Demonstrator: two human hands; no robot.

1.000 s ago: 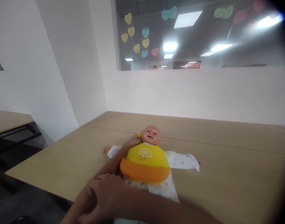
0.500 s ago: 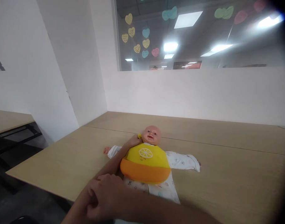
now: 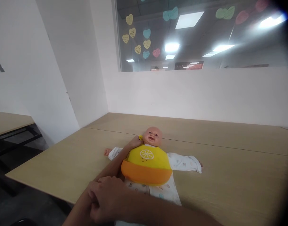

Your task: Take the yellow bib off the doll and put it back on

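The left hand (image 3: 134, 142) lies far out along the desk, at the neck of a small plastic baby doll (image 3: 153, 150), on the doll's side that faces the left of the view. Its fingers are curled in at a yellow tab (image 3: 141, 137) of the bib beside the doll's head; whether they pinch that tab or only touch it cannot be told, since the hand is small and partly hidden behind the bib. The right hand (image 3: 106, 197) is close to the camera, bent into a loose fist with the knuckles up, resting over the left forearm near the desk's front edge; it holds nothing that shows.

The doll lies on its back, head away from the person, arms spread to both sides, dressed in a white printed romper (image 3: 181, 162). A stiff yellow bib with an orange catch pocket (image 3: 146, 164) covers its chest, with a white citrus slice drawn on the yellow part. The doll rests on a broad light wooden desk (image 3: 229, 175), near the front edge and well apart from the white wall (image 3: 193, 94) behind. Above that wall is a glass pane (image 3: 193, 34) with coloured paper hearts (image 3: 138, 34) stuck to it and ceiling lights reflected in it. Another desk (image 3: 9, 121) stands off to the left.
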